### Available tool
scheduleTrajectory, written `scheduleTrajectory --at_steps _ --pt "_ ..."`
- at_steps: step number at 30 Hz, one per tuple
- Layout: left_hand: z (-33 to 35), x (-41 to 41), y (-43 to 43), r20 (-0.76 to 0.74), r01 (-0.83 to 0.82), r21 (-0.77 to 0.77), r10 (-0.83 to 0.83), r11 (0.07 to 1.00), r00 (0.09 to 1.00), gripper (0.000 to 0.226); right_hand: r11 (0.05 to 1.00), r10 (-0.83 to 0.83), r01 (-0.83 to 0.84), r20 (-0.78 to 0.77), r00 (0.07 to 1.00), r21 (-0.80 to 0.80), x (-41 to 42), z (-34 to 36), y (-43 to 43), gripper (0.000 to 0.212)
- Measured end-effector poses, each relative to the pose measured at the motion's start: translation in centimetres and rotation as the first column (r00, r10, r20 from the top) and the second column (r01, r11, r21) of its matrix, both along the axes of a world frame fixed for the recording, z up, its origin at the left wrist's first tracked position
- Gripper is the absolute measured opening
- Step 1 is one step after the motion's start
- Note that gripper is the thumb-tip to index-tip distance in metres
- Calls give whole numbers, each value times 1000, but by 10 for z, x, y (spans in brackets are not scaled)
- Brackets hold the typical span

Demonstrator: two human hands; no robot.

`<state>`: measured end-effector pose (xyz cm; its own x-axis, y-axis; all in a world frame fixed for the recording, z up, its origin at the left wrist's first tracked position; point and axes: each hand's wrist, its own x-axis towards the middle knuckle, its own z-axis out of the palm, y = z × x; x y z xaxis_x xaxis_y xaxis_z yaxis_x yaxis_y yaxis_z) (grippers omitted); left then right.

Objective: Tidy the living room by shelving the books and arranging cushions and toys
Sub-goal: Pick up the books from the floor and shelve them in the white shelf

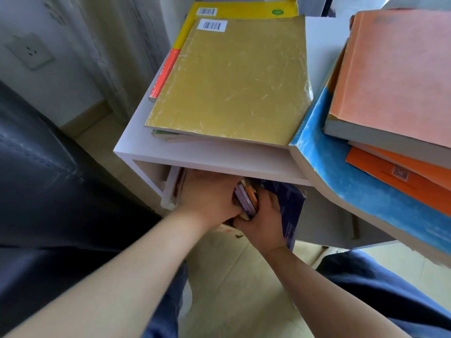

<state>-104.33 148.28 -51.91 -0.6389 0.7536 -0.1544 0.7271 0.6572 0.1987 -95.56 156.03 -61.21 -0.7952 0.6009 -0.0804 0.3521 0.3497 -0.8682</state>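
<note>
Under the top board of the white shelf unit (pixel 156 152), in the open compartment, both hands are on a small bundle of thin books (pixel 246 198). The left hand (pixel 207 196) is curled around it from the left side, and the right hand (pixel 263 223) grips it from the right and below. — A

What's crowding it in there? — B

A purple book (pixel 290 203) leans right against the bundle on the right, sticking out past the front edge. A pale, worn book (pixel 170 191) stands at the compartment's left wall, touching the left hand. The top board hides the tips of the left fingers, so can't tell how deep they reach. — A

And up top? — B

A mustard book (pixel 231 81) lies on a bright yellow one (pixel 244 11) near the left edge, with a red spine (pixel 163 76) poking out beside them. At the right front corner a thick blue book (pixel 341 172) overhangs the edge with orange books (pixel 395 69) piled on it. A black leather sofa (pixel 36 167) sits just left of the unit, curtain (pixel 122 45) and wall socket (pixel 30 51) behind. — A
</note>
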Motion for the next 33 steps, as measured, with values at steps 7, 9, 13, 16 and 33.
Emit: scheduleTrajectory --at_steps 7,9,13,16,33 --pt "-14 -8 -33 -222 352 -119 -370 928 902 122 1000 -10 10 -5 1000 -9 0 -1 -1 71" --pt "-22 -9 -37 -306 351 -130 -374 927 875 125 1000 -9 9 -2 1000 -3 -1 -2 -2 69" --pt "-37 -7 -41 -470 351 -19 -318 936 823 90 1000 4 -3 -45 999 23 -1 -4 -5 72" --pt "-39 -2 -38 -515 355 -4 -306 935 800 83 999 25 -23 -60 998 26 1 -7 -7 74" --pt "-47 -5 -33 -511 309 -342 -451 888 731 81 993 35 -36 -10 999 -110 13 -23 -8 66"
